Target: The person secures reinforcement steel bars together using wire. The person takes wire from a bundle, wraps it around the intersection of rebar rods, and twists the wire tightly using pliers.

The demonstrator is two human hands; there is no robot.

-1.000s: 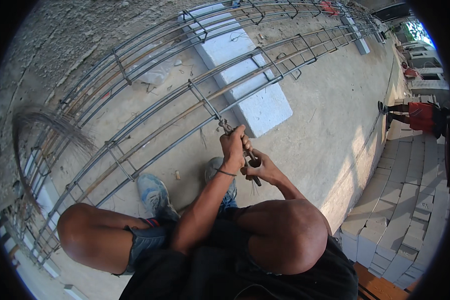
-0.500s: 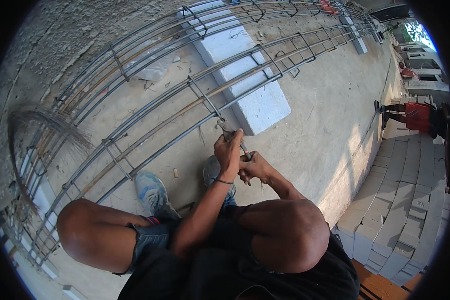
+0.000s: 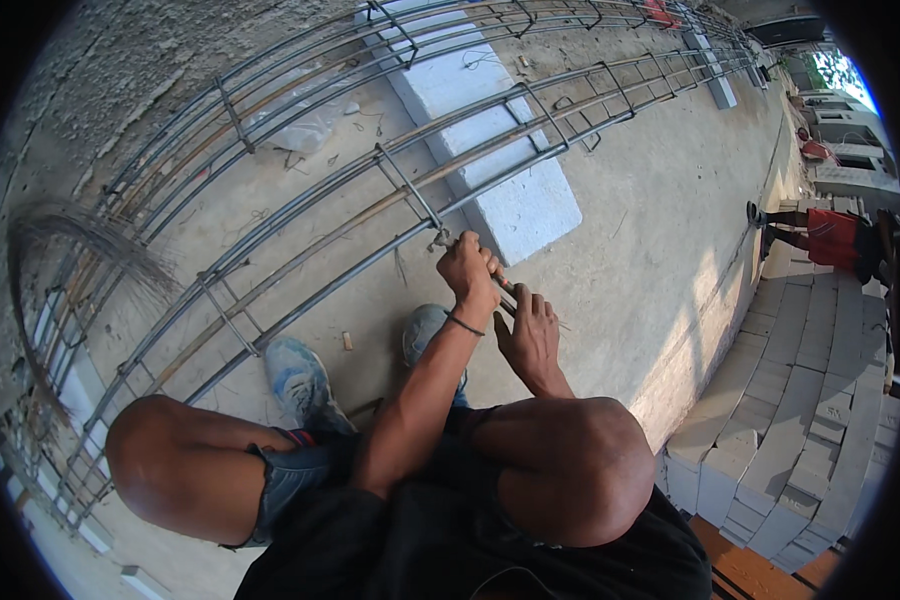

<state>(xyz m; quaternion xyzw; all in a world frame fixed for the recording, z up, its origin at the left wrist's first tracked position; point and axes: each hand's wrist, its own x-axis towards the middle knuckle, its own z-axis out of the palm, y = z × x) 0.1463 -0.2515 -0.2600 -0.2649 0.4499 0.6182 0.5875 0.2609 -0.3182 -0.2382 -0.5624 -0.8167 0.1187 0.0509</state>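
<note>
My left hand (image 3: 470, 270) grips a dark metal plier-like tool (image 3: 507, 295), its head at the lower bar of the near steel rebar cage (image 3: 310, 257), by a square tie. My right hand (image 3: 533, 345) is beside the handles with fingers apart and slightly bent, thumb off to the left; a few thin wire ends stick out near it. The cage crosses over a white foam block (image 3: 525, 215). A bundle of thin tie wires (image 3: 100, 245) hangs over the bars at the left.
A second rebar cage (image 3: 260, 85) runs along a rough concrete edge. A clear plastic sheet (image 3: 305, 120) lies beneath it. A person in red shorts (image 3: 830, 240) stands at the right beside stacked pale blocks (image 3: 790, 420). My feet (image 3: 300, 380) are on the concrete floor.
My left hand has moved slightly up along the tool toward the bar. My right hand has loosened from the handles, its fingers now straighter and the back of the hand upward.
</note>
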